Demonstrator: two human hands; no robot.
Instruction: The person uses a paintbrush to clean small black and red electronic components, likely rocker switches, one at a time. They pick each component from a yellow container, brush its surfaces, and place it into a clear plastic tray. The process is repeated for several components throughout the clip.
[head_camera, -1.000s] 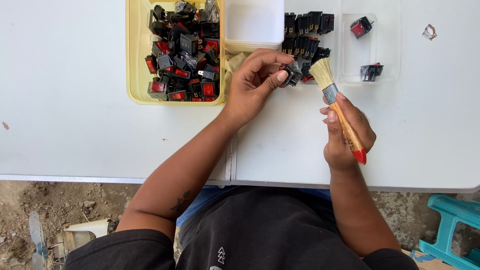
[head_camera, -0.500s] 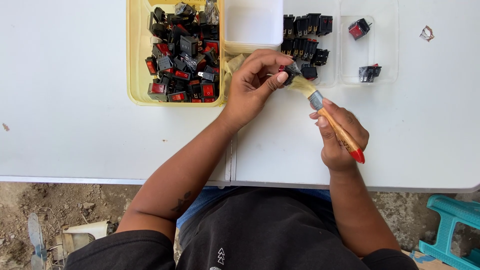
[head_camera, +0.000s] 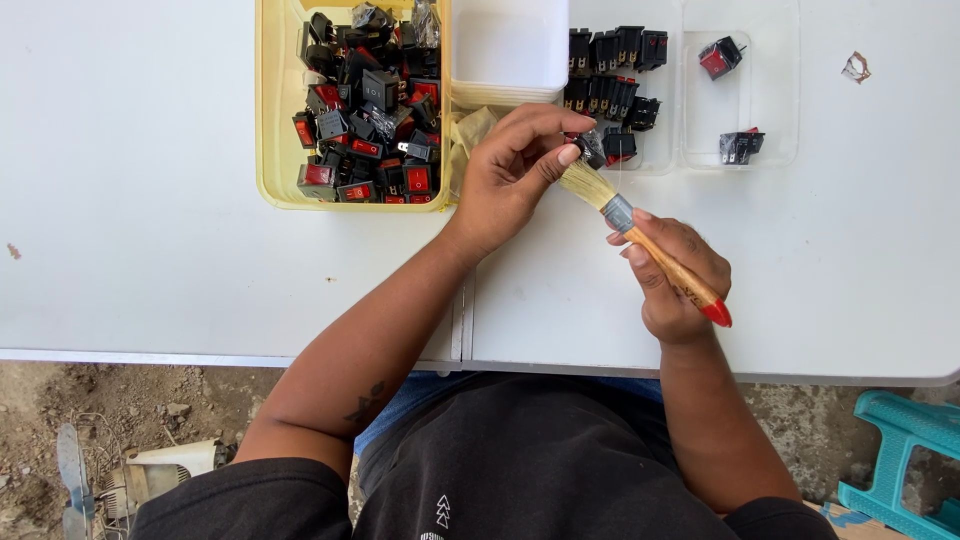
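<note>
Left hand (head_camera: 510, 170) pinches small rocker switch (head_camera: 590, 150) at fingertips; right hand (head_camera: 672, 275) grips paintbrush (head_camera: 640, 232) mid-handle, bristles touching switch. Switch looks light, rigid; best held by its sides.

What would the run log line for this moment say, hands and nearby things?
left hand: pinches small black switch | right hand: holds brush, bristles on switch | yellow bin: loose switches | white table
</note>
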